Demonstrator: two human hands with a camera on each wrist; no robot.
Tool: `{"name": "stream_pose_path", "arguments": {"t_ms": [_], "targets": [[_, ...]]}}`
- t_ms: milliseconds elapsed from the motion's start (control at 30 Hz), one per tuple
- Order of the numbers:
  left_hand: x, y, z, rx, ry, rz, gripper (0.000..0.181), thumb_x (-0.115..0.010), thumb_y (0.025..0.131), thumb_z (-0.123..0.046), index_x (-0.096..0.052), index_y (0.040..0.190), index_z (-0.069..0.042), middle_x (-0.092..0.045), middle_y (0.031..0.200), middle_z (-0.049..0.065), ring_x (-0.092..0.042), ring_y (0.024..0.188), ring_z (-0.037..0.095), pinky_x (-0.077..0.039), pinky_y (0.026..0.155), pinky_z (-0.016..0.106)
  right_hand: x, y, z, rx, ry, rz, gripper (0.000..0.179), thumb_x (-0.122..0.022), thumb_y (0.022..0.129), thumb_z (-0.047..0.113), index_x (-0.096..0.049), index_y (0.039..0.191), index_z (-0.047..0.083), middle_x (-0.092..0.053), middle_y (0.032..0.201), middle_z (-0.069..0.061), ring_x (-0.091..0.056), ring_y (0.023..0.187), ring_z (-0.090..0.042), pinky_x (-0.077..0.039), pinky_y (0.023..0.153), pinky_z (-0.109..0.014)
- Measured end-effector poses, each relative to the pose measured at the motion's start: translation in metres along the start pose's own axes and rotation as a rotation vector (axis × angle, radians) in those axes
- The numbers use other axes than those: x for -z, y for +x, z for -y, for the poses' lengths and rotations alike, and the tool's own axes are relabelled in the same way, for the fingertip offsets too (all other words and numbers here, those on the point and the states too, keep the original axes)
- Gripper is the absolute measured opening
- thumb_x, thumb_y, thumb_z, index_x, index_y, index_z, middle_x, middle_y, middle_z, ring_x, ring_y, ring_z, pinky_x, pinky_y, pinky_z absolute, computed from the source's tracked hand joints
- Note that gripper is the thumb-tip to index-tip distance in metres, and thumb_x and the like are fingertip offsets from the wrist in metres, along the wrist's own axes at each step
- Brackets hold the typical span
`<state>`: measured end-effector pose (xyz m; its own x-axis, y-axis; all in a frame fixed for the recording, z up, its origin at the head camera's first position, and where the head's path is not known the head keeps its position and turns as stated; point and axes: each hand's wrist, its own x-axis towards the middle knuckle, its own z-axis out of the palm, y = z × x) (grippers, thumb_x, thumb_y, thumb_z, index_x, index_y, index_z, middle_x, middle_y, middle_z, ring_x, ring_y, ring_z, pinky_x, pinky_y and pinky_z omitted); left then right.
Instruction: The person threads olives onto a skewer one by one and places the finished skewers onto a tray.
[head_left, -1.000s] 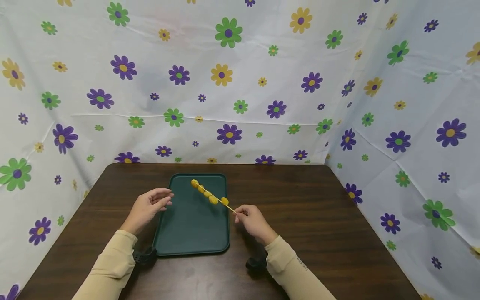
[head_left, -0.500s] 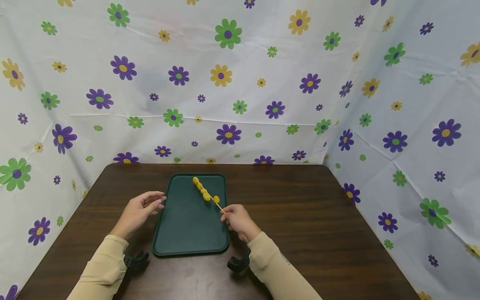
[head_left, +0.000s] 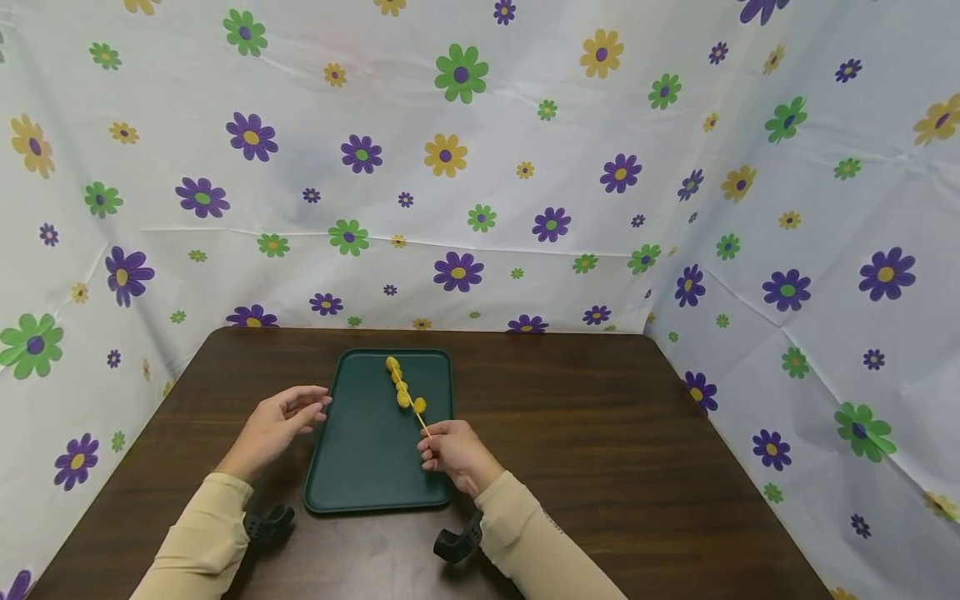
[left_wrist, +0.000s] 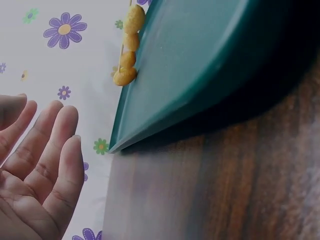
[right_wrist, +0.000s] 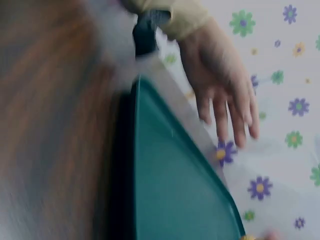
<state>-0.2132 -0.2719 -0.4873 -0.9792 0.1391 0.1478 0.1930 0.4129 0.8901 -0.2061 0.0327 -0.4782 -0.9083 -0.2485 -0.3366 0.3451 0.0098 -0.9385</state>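
My right hand (head_left: 453,452) pinches the bare end of a thin skewer (head_left: 402,394) threaded with several rounded yellow pieces. The skewer points away and slightly left, over the far half of a dark green tray (head_left: 375,467). One yellow piece (head_left: 420,405) sits apart from the others, nearer my fingers. My left hand (head_left: 272,425) is beside the tray's left edge, fingers extended and loosely bent, holding nothing. In the left wrist view, the yellow pieces (left_wrist: 131,42) overlap the tray's far side. The right wrist view is blurred and shows mostly the tray and my left hand (right_wrist: 220,82).
The tray lies on a dark brown wooden table (head_left: 570,433). A white cloth (head_left: 525,192) with purple, green and yellow flowers hangs behind the table and along both sides. Black wrist mounts (head_left: 459,542) sit under both forearms, close over the tabletop.
My right hand has moved left and a little nearer, bringing the skewer further over the tray and turning it more lengthwise. My left hand has drawn back slightly to the left.
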Motion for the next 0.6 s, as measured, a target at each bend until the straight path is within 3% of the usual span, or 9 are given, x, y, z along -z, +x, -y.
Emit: {"name": "stream_pose_path", "arguments": {"t_ms": [100,233,433,600], "targets": [[0.000,0.000,0.000,-0.005,0.004,0.006,0.041,-0.056,0.107,-0.024,-0.054,0.138,0.003,-0.064,0.129,0.026,-0.071,0.101,0.019,-0.058,0.082,0.026,-0.009,-0.003,-0.003,-0.022,0.069,0.046,0.030,-0.045,0.099,-0.012,-0.052,0.128,-0.017,-0.058,0.085,-0.011,-0.057,0.069,-0.015,-0.061,0.070,-0.029],[-0.001,0.001,-0.001,-0.011,0.005,0.014,0.041,-0.055,0.107,-0.023,-0.054,0.139,0.003,-0.064,0.129,0.026,-0.070,0.100,0.013,-0.058,0.081,0.025,-0.022,-0.006,-0.006,-0.020,0.116,0.079,0.037,-0.040,0.096,-0.017,-0.046,0.133,-0.018,-0.056,0.089,-0.012,-0.058,0.074,-0.018,-0.061,0.080,-0.039],[-0.002,0.003,-0.002,0.000,0.002,0.025,0.043,-0.055,0.107,-0.024,-0.052,0.140,0.003,-0.063,0.131,0.026,-0.070,0.106,0.030,-0.057,0.082,0.024,-0.041,-0.008,-0.011,-0.024,0.150,0.079,0.046,-0.039,0.093,-0.020,-0.041,0.139,-0.017,-0.055,0.089,-0.011,-0.061,0.076,-0.020,-0.060,0.085,-0.044],[-0.003,0.003,-0.003,0.002,-0.006,0.030,0.043,-0.055,0.107,-0.024,-0.052,0.140,0.003,-0.062,0.131,0.027,-0.068,0.108,0.036,-0.057,0.082,0.022,-0.053,-0.007,-0.017,-0.028,0.172,0.080,0.056,-0.039,0.090,-0.022,-0.031,0.145,-0.018,-0.057,0.094,-0.015,-0.063,0.078,-0.022,-0.058,0.088,-0.047]]}}
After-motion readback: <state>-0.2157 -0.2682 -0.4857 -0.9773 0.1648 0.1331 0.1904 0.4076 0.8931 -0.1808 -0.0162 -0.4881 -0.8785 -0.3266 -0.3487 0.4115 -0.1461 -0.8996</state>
